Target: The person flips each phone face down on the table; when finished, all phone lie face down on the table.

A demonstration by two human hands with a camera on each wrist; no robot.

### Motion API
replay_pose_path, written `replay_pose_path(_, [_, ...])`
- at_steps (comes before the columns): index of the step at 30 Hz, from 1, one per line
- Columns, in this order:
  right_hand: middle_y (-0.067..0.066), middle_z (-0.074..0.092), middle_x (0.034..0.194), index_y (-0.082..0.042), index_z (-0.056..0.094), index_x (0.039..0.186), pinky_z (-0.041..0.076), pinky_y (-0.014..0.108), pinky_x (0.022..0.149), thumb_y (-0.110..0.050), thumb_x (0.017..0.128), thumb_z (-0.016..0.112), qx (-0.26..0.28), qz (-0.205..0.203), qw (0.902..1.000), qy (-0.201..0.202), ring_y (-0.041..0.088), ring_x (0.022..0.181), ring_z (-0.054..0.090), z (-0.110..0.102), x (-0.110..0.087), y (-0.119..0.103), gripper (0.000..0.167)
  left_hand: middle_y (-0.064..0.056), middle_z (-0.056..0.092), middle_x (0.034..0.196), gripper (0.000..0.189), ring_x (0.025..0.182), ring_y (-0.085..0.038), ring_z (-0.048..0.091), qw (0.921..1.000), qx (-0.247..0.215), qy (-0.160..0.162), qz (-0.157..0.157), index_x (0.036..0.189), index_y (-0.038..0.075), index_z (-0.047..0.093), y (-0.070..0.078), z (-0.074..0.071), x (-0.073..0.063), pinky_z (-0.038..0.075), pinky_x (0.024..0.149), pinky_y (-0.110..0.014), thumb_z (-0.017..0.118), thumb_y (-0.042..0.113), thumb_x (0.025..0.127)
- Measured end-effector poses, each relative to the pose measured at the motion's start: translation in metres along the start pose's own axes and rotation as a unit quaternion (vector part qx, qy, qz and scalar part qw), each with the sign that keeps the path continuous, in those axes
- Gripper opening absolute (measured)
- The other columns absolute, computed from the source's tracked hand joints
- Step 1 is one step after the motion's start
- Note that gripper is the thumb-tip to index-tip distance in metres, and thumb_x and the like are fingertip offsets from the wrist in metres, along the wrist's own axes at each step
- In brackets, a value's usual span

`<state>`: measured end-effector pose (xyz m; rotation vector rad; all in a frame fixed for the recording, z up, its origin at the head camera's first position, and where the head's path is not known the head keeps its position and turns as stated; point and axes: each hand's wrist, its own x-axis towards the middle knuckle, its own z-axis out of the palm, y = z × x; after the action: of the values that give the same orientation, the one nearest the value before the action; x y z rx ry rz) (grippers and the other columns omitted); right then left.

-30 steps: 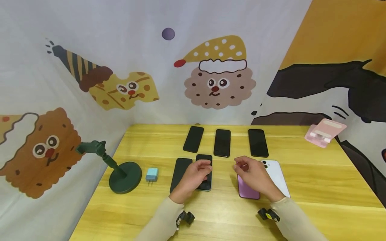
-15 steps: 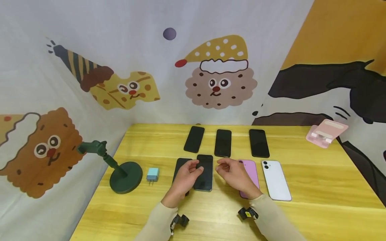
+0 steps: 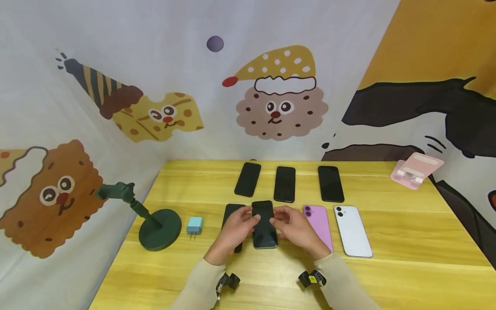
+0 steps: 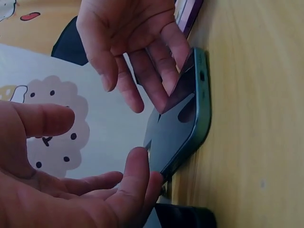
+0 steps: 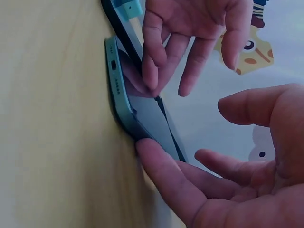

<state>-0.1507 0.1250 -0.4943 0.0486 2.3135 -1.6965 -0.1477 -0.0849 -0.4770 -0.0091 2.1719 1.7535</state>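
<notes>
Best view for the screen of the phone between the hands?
Head view: it shows the phone's screen from above, nearly whole. Both wrist views catch it at a steep slant, with reflections on it and fingers covering part; they show the greenish bottom edge better.

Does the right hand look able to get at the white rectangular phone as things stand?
Probably yes: nothing covers the white phone. The right hand would need to leave the green-edged, black-screened phone and pass over the flat pink phone between.
</notes>
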Motion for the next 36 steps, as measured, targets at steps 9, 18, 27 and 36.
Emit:
replay_pose_path(9, [0.02,0.07,0.133,0.0,0.062,0.142,0.067,0.04,0.074,-0.015,0.099,0.074,0.016,-0.005,0.9996,0.024,0.028,0.11,0.073,0.002,-0.008,0.007,0.047,-0.028,0.057,0.149,0.066,0.119,-0.036,0.067,0.9999,-0.009,0.003,0.008,0.159,-0.005,0.039,-0.004,0.001,0.0,0.058,0.097,-0.049,0.063,0.029,0.107])
replay_pose_path(18, [0.019,0.067,0.139,-0.002,0.063,0.139,0.067,0.039,0.073,-0.012,0.096,0.077,0.016,-0.014,0.9993,0.031,0.024,0.105,0.074,0.001,-0.009,0.008,0.046,-0.03,0.051,0.147,0.061,0.126,-0.04,0.064,0.9969,-0.077,0.005,0.018,0.16,-0.006,0.036,-0.004,0.004,0.002,0.062,0.094,-0.046,0.059,0.011,0.107])
replay_pose_path(27, [0.015,0.069,0.138,-0.004,0.067,0.135,0.066,0.038,0.069,-0.014,0.096,0.078,0.016,-0.035,0.999,0.021,0.021,0.1,0.074,0.008,-0.005,0.009,0.041,-0.025,0.052,0.138,0.056,0.102,-0.021,0.063,0.9933,-0.105,-0.017,0.044,0.156,-0.003,0.046,-0.015,0.003,0.014,0.06,0.082,-0.028,0.057,0.001,0.102])
replay_pose_path(36, [0.023,0.066,0.139,0.0,0.06,0.141,0.067,0.045,0.079,-0.023,0.103,0.071,0.078,-0.034,0.9957,-0.037,0.033,0.12,0.07,0.004,-0.006,0.007,0.046,-0.025,0.052,0.154,0.062,0.118,-0.024,0.069,0.9792,-0.167,-0.114,0.017,0.163,0.017,0.039,-0.022,0.003,0.018,0.061,0.091,-0.036,0.062,0.009,0.107])
